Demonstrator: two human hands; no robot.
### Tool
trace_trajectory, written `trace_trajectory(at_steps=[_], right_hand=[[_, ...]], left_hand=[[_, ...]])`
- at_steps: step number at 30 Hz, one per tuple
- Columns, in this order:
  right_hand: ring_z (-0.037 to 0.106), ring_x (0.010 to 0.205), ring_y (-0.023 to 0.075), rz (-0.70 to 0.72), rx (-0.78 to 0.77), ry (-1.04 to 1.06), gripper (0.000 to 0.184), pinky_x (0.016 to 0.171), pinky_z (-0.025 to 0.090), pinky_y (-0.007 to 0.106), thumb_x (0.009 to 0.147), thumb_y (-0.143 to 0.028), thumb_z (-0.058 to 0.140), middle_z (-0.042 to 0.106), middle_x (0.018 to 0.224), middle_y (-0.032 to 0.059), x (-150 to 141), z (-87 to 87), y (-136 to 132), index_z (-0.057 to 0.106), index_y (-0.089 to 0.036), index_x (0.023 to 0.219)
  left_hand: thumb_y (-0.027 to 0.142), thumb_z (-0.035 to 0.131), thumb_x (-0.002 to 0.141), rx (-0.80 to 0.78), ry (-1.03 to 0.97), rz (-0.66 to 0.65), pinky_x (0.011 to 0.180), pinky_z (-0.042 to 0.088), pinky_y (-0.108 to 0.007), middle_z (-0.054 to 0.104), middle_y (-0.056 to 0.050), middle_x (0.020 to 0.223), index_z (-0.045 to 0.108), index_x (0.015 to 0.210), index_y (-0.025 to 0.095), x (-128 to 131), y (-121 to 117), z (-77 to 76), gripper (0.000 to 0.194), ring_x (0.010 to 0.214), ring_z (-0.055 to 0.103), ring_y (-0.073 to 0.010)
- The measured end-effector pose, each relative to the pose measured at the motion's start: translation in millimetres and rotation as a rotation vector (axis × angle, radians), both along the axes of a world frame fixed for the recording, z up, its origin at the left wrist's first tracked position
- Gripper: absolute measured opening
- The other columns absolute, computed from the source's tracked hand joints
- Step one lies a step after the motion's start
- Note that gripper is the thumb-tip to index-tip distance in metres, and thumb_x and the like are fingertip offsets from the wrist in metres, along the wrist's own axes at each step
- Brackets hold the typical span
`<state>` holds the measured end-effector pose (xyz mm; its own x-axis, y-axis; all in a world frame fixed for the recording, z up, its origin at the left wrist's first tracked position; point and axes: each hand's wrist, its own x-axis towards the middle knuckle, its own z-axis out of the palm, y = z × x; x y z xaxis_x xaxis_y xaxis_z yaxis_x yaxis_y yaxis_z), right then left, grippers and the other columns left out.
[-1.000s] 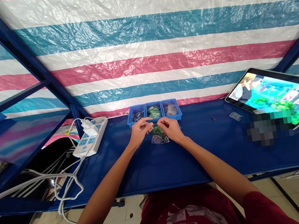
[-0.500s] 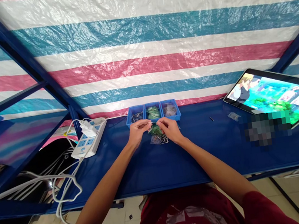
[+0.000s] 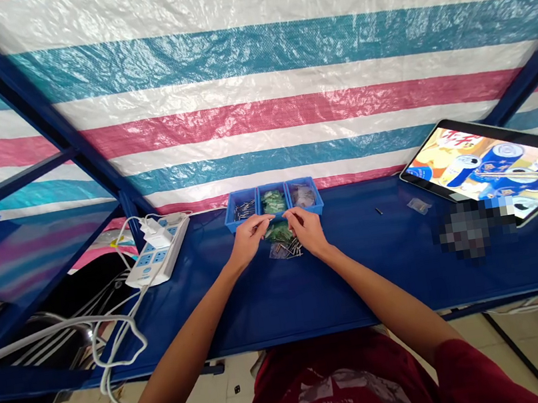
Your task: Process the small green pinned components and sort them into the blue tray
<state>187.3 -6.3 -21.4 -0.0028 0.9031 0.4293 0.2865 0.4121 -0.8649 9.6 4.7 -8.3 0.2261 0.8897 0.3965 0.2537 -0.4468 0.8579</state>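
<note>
My left hand (image 3: 249, 238) and my right hand (image 3: 308, 229) face each other over the blue table, thumbs and fingertips pinched together. Whatever lies in either pinch is too small to make out. Right behind them stand three joined blue bins (image 3: 235, 224). Dark metal screws (image 3: 245, 210) fill the left one, small green packets (image 3: 273, 201) the middle one, and clear plastic bags (image 3: 302, 194) the right one. Beneath my hands lie more green packets (image 3: 280, 232), a heap of loose screws (image 3: 295, 247) and a clear bag (image 3: 278, 251).
To the left is a white power strip (image 3: 158, 255) with plugs and trailing cables (image 3: 121, 361). A single dark screw-like piece (image 3: 378, 211) and a small clear bag (image 3: 419, 206) lie to the right, near a blurred object (image 3: 465, 231) and a tilted lit screen (image 3: 497, 171).
My fingertips have drawn slightly apart; the thin pale strip seen between them earlier no longer shows clearly. The picture on the screen has changed.
</note>
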Motion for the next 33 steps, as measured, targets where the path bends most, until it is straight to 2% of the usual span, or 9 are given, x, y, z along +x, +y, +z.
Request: trace_trajectory(at_steps=[4,7,11,16,23,26,30,33], right_hand=[[0.053,0.054,0.0142,0.003,0.01,-0.003,0.033,0.054,0.042,0.025,0.09,-0.045,0.046,0.056,0.061,-0.0001,0.6,0.8,-1.2,0.065,-0.019,0.085],[0.053,0.054,0.014,0.085,0.019,-0.018,0.029,0.055,0.042,0.026,0.088,-0.043,0.051,0.059,0.064,0.0004,-1.0,-0.4,-1.9,0.066,-0.019,0.09],[0.054,0.056,0.0134,0.165,0.074,-0.069,0.024,0.058,0.043,0.025,0.085,-0.04,0.057,0.063,0.069,0.0014,-3.6,-3.6,-2.0,0.068,-0.018,0.088],[0.054,0.059,0.0133,0.16,0.079,-0.104,0.023,0.058,0.043,0.025,0.085,-0.038,0.056,0.064,0.072,0.0024,-4.1,-5.5,-1.0,0.068,-0.018,0.084],[0.053,0.057,0.0135,0.177,0.059,-0.104,0.022,0.056,0.041,0.025,0.086,-0.038,0.054,0.061,0.068,0.0012,-3.6,-3.2,-1.4,0.063,-0.019,0.08],[0.051,0.054,0.0138,0.128,0.025,-0.071,0.025,0.054,0.04,0.025,0.089,-0.041,0.049,0.056,0.061,-0.0008,-2.1,-2.7,-0.6,0.061,-0.02,0.082],[0.051,0.052,0.0139,0.064,0.003,-0.031,0.027,0.053,0.04,0.025,0.089,-0.044,0.047,0.052,0.059,-0.0021,0.0,-3.2,1.7,0.058,-0.021,0.083],[0.051,0.052,0.0141,0.065,0.008,-0.04,0.027,0.054,0.04,0.025,0.09,-0.044,0.047,0.052,0.058,-0.0021,0.5,-3.5,2.6,0.057,-0.021,0.081]], left_hand=[[0.04,0.065,0.081,-0.035,-0.009,0.011,0.051,0.039,-0.022,0.059,0.001,0.06,0.071,0.095,0.016,-0.1,-0.5,-0.5,0.029,0.05,0.047,-0.0101],[0.039,0.067,0.079,-0.072,-0.053,0.014,0.049,0.039,-0.022,0.056,0.003,0.053,0.069,0.095,0.015,0.8,-3.3,3.3,0.029,0.046,0.046,-0.0092],[0.04,0.067,0.079,-0.099,-0.091,0.026,0.046,0.038,-0.021,0.057,0.003,0.052,0.067,0.096,0.014,2.2,-7.2,7.5,0.031,0.043,0.044,-0.0082],[0.038,0.068,0.08,-0.128,-0.107,0.018,0.045,0.038,-0.021,0.057,0.004,0.051,0.063,0.108,0.014,3.0,-8.1,6.1,0.037,0.041,0.045,-0.0079],[0.041,0.065,0.081,-0.142,-0.142,-0.014,0.045,0.04,-0.021,0.059,0.003,0.053,0.062,0.111,0.014,3.7,-7.7,4.5,0.04,0.041,0.047,-0.0085],[0.042,0.067,0.079,-0.118,-0.158,-0.03,0.05,0.045,-0.022,0.065,-0.001,0.062,0.065,0.104,0.014,3.4,-5.7,2.7,0.038,0.05,0.054,-0.0107],[0.043,0.07,0.075,-0.078,-0.145,0.02,0.051,0.046,-0.023,0.067,-0.004,0.069,0.069,0.085,0.014,1.8,-2.4,0.6,0.031,0.055,0.057,-0.0119],[0.042,0.07,0.076,-0.047,-0.106,0.024,0.052,0.046,-0.023,0.067,-0.004,0.07,0.07,0.082,0.014,0.0,-2.2,1.5,0.029,0.056,0.057,-0.0121]])
